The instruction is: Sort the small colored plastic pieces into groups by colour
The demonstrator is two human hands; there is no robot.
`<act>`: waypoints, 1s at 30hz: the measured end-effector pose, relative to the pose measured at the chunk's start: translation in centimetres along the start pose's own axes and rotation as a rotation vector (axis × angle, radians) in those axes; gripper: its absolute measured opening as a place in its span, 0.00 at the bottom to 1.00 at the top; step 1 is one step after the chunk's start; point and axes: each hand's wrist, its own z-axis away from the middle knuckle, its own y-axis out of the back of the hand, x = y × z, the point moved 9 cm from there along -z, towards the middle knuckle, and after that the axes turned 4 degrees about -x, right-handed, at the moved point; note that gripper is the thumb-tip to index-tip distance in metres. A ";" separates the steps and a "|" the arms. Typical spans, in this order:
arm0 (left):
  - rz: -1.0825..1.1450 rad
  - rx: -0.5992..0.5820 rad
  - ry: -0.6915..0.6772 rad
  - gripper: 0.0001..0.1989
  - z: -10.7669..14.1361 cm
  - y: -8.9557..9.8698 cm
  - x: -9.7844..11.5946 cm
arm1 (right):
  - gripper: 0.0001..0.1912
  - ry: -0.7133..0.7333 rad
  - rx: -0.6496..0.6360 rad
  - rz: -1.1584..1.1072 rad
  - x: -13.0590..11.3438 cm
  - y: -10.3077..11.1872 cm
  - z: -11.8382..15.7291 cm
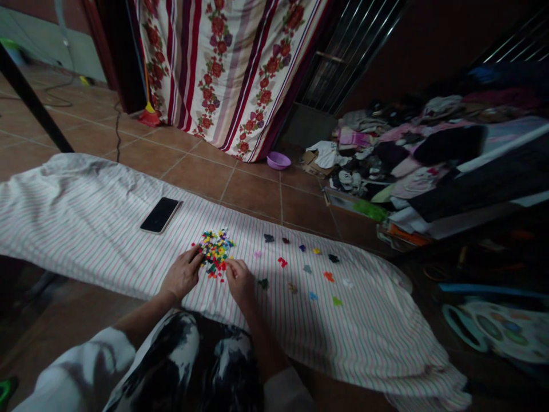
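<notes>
A mixed pile of tiny coloured pieces (217, 249), perhaps beads, lies on a striped cloth (115, 212). My left hand (183, 273) rests at the pile's left edge, fingers stretched out and touching the nearest pieces. On the pile's right side my right hand (240, 281) is closed in a pinch; whatever is between its fingertips is too small to make out. To the right, small single-colour heaps are set apart, among them a red heap (282, 262), an orange heap (328, 276), a dark green heap (263, 283) and a lime green heap (337, 301).
A phone (160, 215) lies on the cloth left of the pile. Beyond the cloth are a tiled floor (253, 191), a purple bowl (278, 161), a broom (149, 111) and a flowered curtain (231, 68). Heaped clothes (403, 149) fill the right side.
</notes>
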 end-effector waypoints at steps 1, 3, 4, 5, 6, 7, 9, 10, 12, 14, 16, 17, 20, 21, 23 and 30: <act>0.003 0.000 0.001 0.19 0.0 0.0 0.0 | 0.15 0.001 -0.012 0.003 -0.3 -0.6 0.1; 0.003 -0.012 0.005 0.19 0.0 -0.1 -0.1 | 0.16 -0.001 -0.015 0.017 -0.7 -1.5 0.1; 0.003 -0.021 0.006 0.20 0.0 -0.1 -0.1 | 0.16 -0.003 -0.014 0.029 -0.8 -1.8 0.1; 0.003 -0.029 0.006 0.20 0.0 -0.2 -0.1 | 0.16 -0.003 -0.014 0.042 -0.9 -2.1 0.1; 0.004 -0.036 0.005 0.20 0.0 -0.2 0.0 | 0.16 -0.001 -0.017 0.056 -1.0 -2.3 0.0; 0.004 -0.043 0.006 0.19 -0.1 -0.2 0.0 | 0.17 0.002 -0.023 0.069 -1.1 -2.6 0.0; 0.001 -0.053 0.010 0.19 -0.1 -0.2 0.0 | 0.17 0.008 -0.039 0.094 -1.3 -3.1 -0.2; 0.000 -0.058 0.010 0.19 -0.1 -0.2 0.0 | 0.17 0.012 -0.047 0.106 -1.5 -3.3 -0.3; 0.000 -0.061 0.008 0.19 -0.1 -0.1 0.1 | 0.17 0.017 -0.058 0.128 -1.7 -3.6 -0.5; -0.005 -0.061 0.006 0.20 -0.1 -0.1 0.2 | 0.16 0.010 -0.053 0.147 -1.9 -3.6 -0.6; -0.021 -0.065 0.009 0.20 -0.1 0.0 0.2 | 0.15 -0.009 -0.044 0.167 -2.1 -3.6 -0.6; -0.029 -0.069 0.009 0.20 -0.1 0.0 0.3 | 0.15 -0.017 -0.043 0.178 -2.2 -3.6 -0.7; -0.035 -0.087 0.004 0.19 -0.2 0.0 0.3 | 0.14 -0.021 -0.051 0.216 -2.8 -3.9 -0.7; -0.033 -0.091 0.003 0.18 -0.2 0.0 0.4 | 0.13 -0.015 -0.053 0.229 -3.0 -4.0 -0.7; -0.033 -0.094 0.008 0.18 -0.3 0.0 0.4 | 0.12 0.006 -0.046 0.257 -3.5 -4.2 -0.6; -0.024 -0.114 0.043 0.17 -0.4 -0.1 0.2 | 0.11 0.081 0.023 0.328 -4.3 -4.1 0.0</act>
